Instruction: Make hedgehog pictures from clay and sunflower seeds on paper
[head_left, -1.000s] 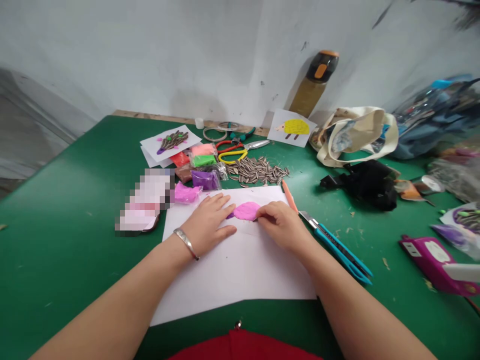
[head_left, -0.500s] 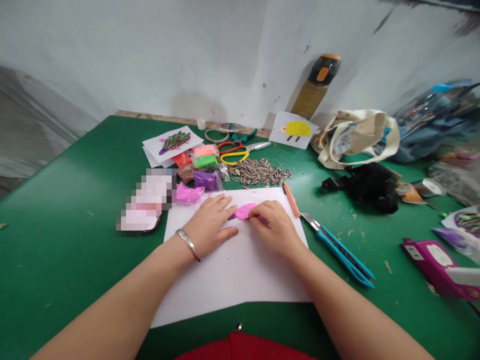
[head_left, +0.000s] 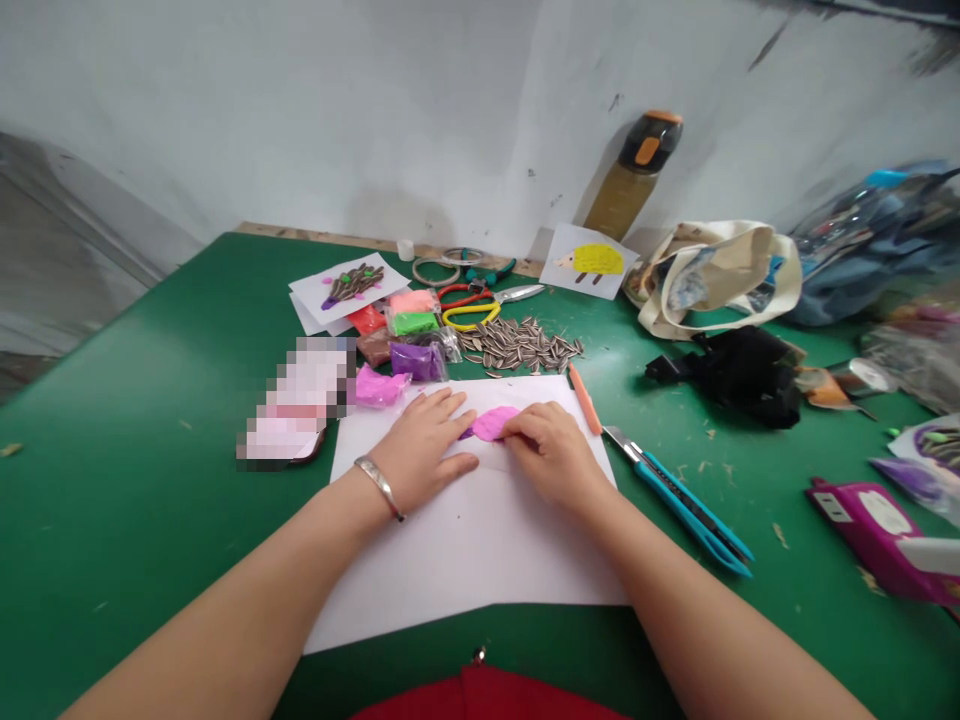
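A flattened piece of pink modelling clay (head_left: 493,423) lies on a white paper sheet (head_left: 465,560), with a bit of purple clay (head_left: 466,434) showing at its left edge. My right hand (head_left: 553,455) presses on the clay's right side, fingers curled over it. Just left of the clay, my left hand (head_left: 421,450) rests flat on the paper, fingers spread, its fingertips close to the clay. A metal bangle (head_left: 379,487) circles my left wrist.
A blue utility knife (head_left: 686,505) and an orange clay tool (head_left: 585,398) lie right of my hands. Beyond the paper are sunflower seeds (head_left: 517,345), clay packets (head_left: 416,340), scissors (head_left: 469,310) and a yellow hedgehog card (head_left: 589,260) on the green mat (head_left: 127,520).
My right fingertips have shifted slightly left along the pink clay. My left hand stays flat in place, and the view has drifted a little.
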